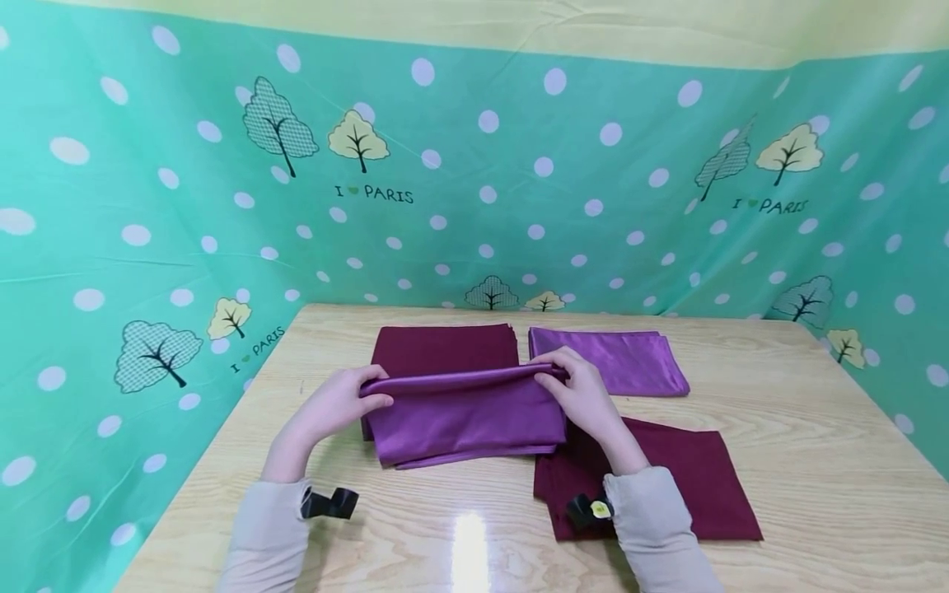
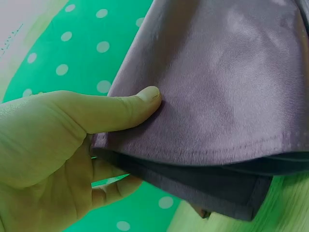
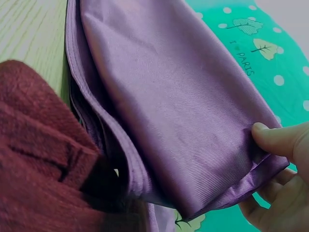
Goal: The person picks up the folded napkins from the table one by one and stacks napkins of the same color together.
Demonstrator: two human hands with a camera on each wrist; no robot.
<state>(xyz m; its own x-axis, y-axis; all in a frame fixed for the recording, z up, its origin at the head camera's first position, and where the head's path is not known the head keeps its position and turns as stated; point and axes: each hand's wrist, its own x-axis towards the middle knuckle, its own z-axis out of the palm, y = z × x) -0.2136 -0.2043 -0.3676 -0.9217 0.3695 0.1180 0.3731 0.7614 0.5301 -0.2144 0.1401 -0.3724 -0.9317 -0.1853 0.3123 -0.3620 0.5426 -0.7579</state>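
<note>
A folded purple satin cloth [image 1: 467, 420] hangs between both hands, its top fold stretched level and its lower edge close over the table. My left hand [image 1: 343, 405] pinches its upper left corner, thumb in front and fingers behind. At the upper right corner my right hand [image 1: 580, 394] pinches the same fold between thumb and fingers. In the left wrist view the thumb presses on the purple cloth [image 2: 217, 87], whose layers part at the hem. Stacked layers of the purple cloth [image 3: 164, 96] also show in the right wrist view.
Behind the held cloth lies a folded maroon cloth [image 1: 445, 347], partly covered by it. A second folded purple cloth [image 1: 630, 362] lies at the back right. Under the right forearm is another maroon cloth [image 1: 689, 486]. All rest on a wooden table [image 1: 400, 535] before a green dotted curtain [image 1: 511, 189].
</note>
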